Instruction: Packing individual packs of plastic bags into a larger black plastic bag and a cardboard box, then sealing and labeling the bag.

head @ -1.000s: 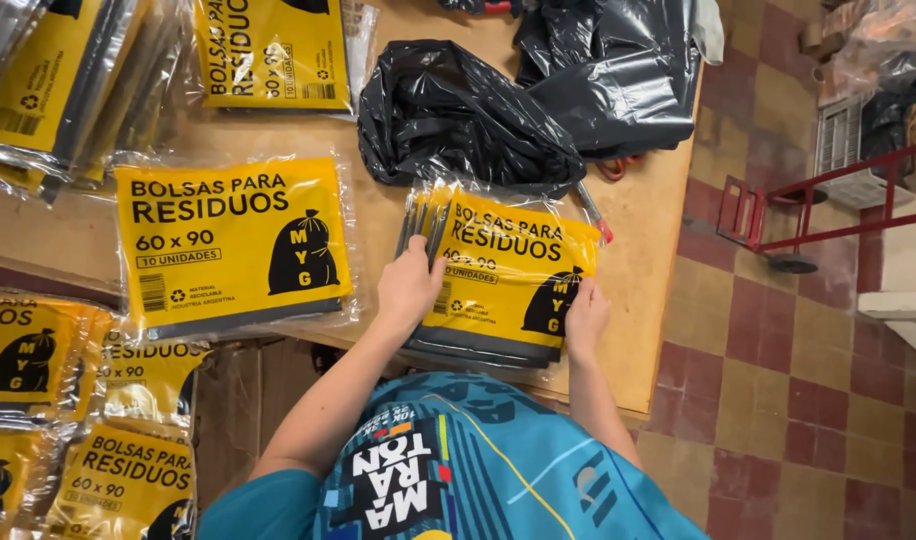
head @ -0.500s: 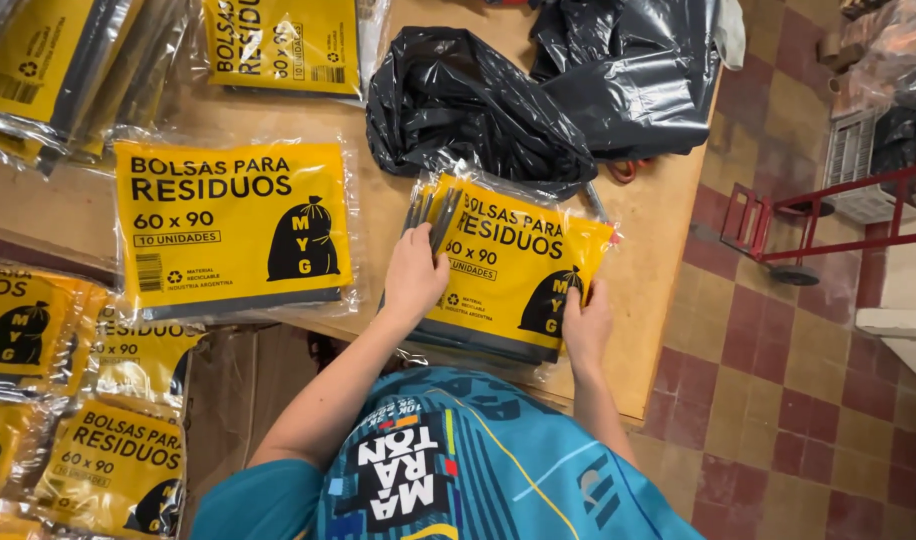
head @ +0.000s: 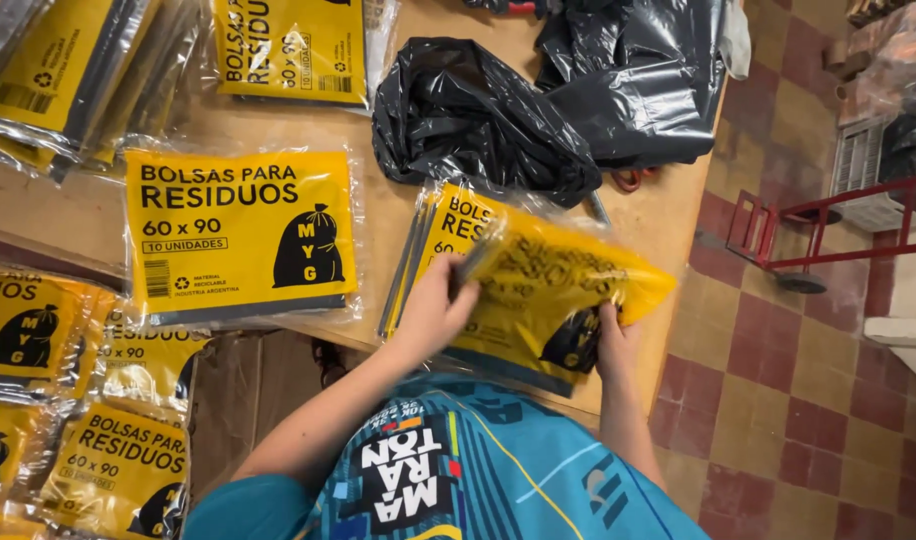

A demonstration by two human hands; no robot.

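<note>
1. The left hand (head: 433, 315) has a clenched grip on the near edge of a yellow packet (head: 548, 290), lower centre of the frame; the right hand (head: 616, 335) pinches its right corner.
2. The packet is lifted and flexed above a second yellow packet (head: 448, 235) lying flat on the tabletop (head: 668, 225).
3. Likely risk: the clear wrap looks slick, so the packet could slip from the two-point hold.
4. The tabletop's right edge is near; a dropped packet could slide onto the tiled floor (head: 778, 400).
5. The crumpled black bags (head: 478, 120) just above crowd the spot.
</note>
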